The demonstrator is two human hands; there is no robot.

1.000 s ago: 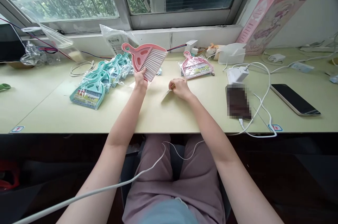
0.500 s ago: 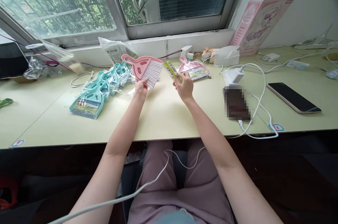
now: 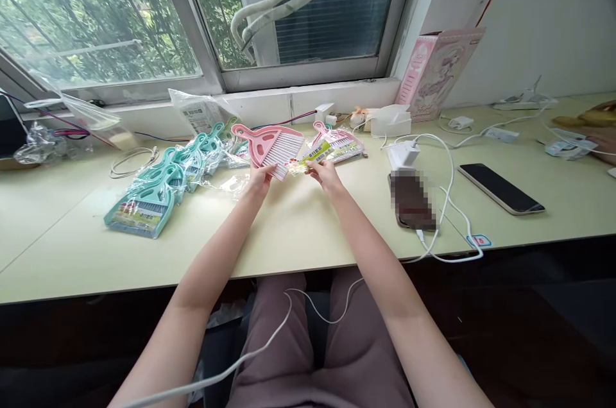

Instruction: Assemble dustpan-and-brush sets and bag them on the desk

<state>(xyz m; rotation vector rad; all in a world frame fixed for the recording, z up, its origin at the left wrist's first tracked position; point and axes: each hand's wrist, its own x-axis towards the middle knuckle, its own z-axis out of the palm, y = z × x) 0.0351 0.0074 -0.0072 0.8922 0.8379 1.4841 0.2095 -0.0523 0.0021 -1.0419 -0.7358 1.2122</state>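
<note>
My left hand (image 3: pixel 260 182) is closed on a pink brush nested with its dustpan (image 3: pixel 264 142), the white bristles facing up and the handle pointing to the upper left. A yellow-green printed card (image 3: pixel 317 154) is pinched in my right hand (image 3: pixel 326 176), its left end close to the bristles; whether the two touch I cannot tell. Just behind my right hand lies another pink dustpan set (image 3: pixel 342 138) with a printed card on it. To the left, several teal dustpan sets (image 3: pixel 144 199) in clear wrapping overlap in a row.
Crumpled clear plastic (image 3: pixel 235 185) lies left of my left hand. To the right are a charger (image 3: pixel 403 154), a cabled phone (image 3: pixel 412 203) and a second phone (image 3: pixel 500 188). A pink box (image 3: pixel 436 77) stands at the back. A white cable (image 3: pixel 206 383) crosses my lap.
My right hand has lowered and turned the card from steep to nearly level, bringing it closer to the brush. The view has shifted right, and brown shapes now show at the right edge.
</note>
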